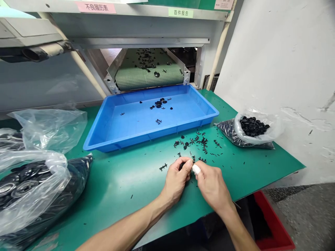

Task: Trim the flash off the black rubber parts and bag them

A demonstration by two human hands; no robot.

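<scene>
My left hand and my right hand meet fingertip to fingertip just above the green table. Both are closed in a pinch. A small black plastic part shows right at the fingertips, mostly hidden, so I cannot tell which hand grips it. White wrapping covers a digit of my right hand. Beyond the hands lies a loose scatter of small black branched parts, round black pieces and short black bits. One branched black piece rests left of my left hand.
A blue tray holds several black parts below a green conveyor belt carrying more. Open plastic bags of black parts stand at left and right. A red bin sits below the table's right edge.
</scene>
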